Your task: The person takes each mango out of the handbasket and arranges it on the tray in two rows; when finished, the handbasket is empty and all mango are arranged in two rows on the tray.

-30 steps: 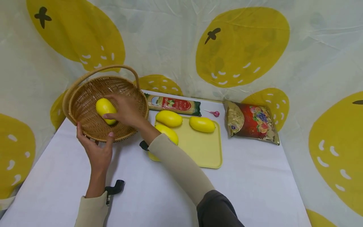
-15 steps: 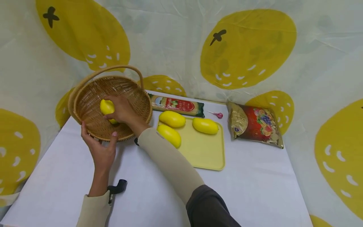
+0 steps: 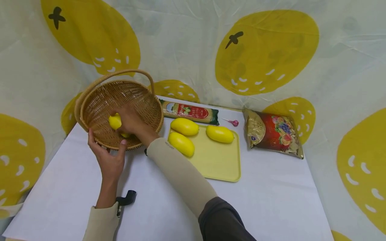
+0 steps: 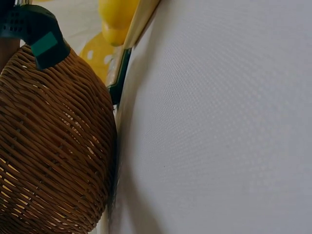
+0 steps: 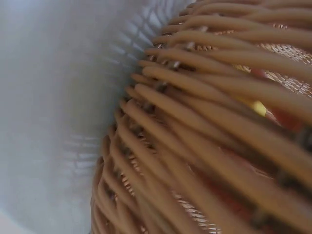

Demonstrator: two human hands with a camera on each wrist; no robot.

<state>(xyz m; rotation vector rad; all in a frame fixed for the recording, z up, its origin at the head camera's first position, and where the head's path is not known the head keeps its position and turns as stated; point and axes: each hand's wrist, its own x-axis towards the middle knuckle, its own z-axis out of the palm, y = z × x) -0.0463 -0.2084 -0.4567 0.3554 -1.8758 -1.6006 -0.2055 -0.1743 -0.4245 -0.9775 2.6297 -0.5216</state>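
A brown wicker basket [image 3: 141,97] with a tall arched handle tilts towards me on the left of the table. My left hand [image 3: 110,164] grips its near rim, thumb and index finger spread along the edge. Inside, my right hand [image 3: 131,121] holds a yellow mango [image 3: 115,121], its fingers covering much of the fruit. The left wrist view shows the woven outer side of the basket [image 4: 53,146]. Through the weave in the right wrist view, only a sliver of the yellow mango [image 5: 259,108] shows.
Three more yellow mangoes, including one at the right [image 3: 220,134], lie on a pale yellow tray [image 3: 217,164]. Behind it are a spaghetti packet [image 3: 190,112] and a small pink-headed item [image 3: 233,122]. A red and gold bag [image 3: 274,132] lies at the right.
My right hand has come round the mango in the basket, covering more of it. The left hand stays on the rim. The whole head view has shifted slightly.
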